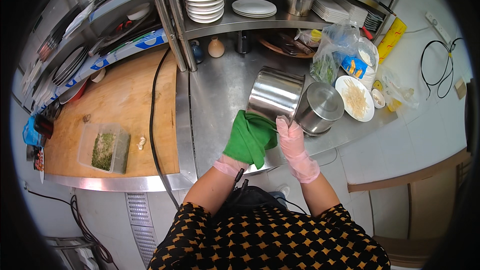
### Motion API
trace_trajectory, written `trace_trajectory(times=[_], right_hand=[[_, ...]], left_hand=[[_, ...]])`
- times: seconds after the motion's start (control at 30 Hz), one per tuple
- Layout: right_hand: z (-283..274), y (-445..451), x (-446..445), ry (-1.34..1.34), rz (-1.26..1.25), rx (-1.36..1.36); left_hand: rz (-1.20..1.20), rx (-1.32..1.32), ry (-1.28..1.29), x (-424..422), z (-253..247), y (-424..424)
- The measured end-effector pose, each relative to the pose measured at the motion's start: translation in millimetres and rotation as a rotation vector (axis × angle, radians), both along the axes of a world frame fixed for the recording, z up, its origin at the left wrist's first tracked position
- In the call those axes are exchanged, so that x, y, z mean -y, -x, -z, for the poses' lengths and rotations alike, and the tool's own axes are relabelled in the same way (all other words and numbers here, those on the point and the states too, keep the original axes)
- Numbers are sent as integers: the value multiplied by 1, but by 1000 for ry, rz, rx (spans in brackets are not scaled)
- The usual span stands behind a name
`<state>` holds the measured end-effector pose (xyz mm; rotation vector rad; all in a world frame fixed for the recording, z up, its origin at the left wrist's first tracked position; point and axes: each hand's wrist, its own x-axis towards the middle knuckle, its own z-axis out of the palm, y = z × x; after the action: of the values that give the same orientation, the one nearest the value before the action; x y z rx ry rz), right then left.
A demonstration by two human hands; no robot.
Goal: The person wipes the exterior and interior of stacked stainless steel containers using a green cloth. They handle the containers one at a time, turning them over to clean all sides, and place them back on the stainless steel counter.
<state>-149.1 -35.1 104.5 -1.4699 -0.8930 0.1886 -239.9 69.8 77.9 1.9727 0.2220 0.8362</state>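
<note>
A shiny stainless steel pot (pixel 275 92) is held tilted above the steel counter, its opening towards me. My left hand (pixel 245 140), in a pink glove, is mostly hidden by a green cloth (pixel 249 138) that reaches into the pot's opening; its fingers do not show. Gripping the pot's rim on the right is my right hand (pixel 292 137), gloved in pink too. Right beside the held pot, another steel pot (pixel 324 105) stands upside down on the counter. A white plate of pale strips (pixel 355 98) lies to its right.
A small white bowl (pixel 378 98), plastic bags (pixel 332 52) and a beige vase (pixel 216 47) stand on the counter. Behind are steel shelves (pixel 232 26) with stacked plates. To the left, a wooden board (pixel 131 93) bears a plastic container of chopped greens (pixel 104 150) and garlic (pixel 141 143); a black cable (pixel 152 120) crosses it.
</note>
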Motion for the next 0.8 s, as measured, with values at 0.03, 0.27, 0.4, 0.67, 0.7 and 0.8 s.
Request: trace_trajectory(times=[0.03,0.27,0.4,0.67,0.7,0.8], right_hand=[[-1,-2,3,98,-20,49],[-13,-3,21,444,-151,152],[-18,-6,23,579,-167,380],[-32,-15,15,818,-222,654],[-31,-15,13,841,-252,663],[-20,-16,7,935,-297,716]], left_hand=[[25,2,94,-4,3,1],[300,247,1277,-12,-43,8],[63,131,534,-27,-49,21],[-208,-42,-246,-56,-65,36],[-174,-22,-84,-61,-57,39],[-143,94,302,-55,-60,45]])
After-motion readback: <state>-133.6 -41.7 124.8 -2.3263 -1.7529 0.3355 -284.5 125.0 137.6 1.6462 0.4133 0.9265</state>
